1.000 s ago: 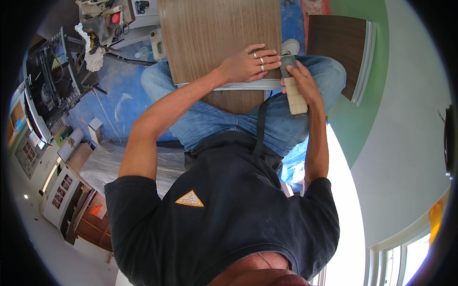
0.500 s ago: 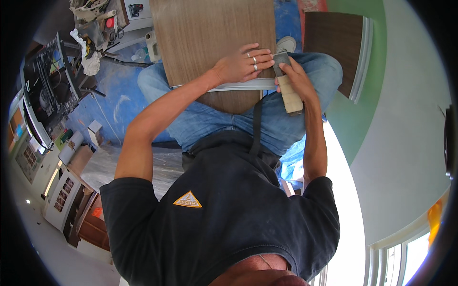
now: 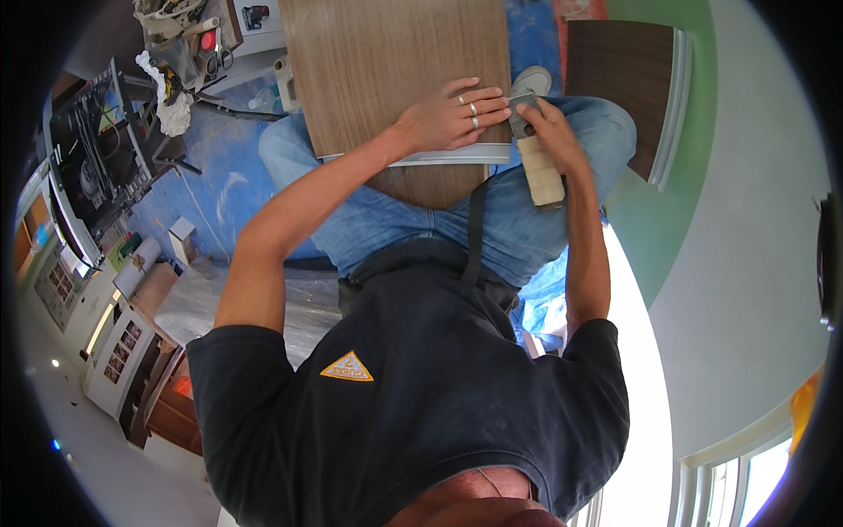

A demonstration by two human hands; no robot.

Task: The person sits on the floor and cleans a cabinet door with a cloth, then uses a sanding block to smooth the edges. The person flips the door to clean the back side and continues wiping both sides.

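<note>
A brown wood-grain board [image 3: 369, 70] with a pale strip [image 3: 448, 155] along its near edge lies across my knees. My left hand [image 3: 448, 119] rests flat on its near right part, fingers stretched toward the right. At the board's right edge my right hand [image 3: 557, 139] grips a scraper-like tool. It has a flat grey metal blade [image 3: 520, 123] and a tan wrapped handle [image 3: 541, 176] pointing back toward me. My right thumb presses on the blade; the fingers beneath are partly hidden. The left fingertips reach the blade's left side.
A darker board [image 3: 615, 92] with a pale edge stands at right by the green wall band [image 3: 698, 114]. Blue sheeting [image 3: 211, 162] covers the floor. Scissors [image 3: 219, 60] and other tools lie at far left, above a black metal frame [image 3: 97, 149]. A plastic bottle [image 3: 263, 98] lies beside the board.
The tool's blade and my right hand have shifted and turned slightly against the board's edge. My left hand stays flat on the board. The whole view has moved a little.
</note>
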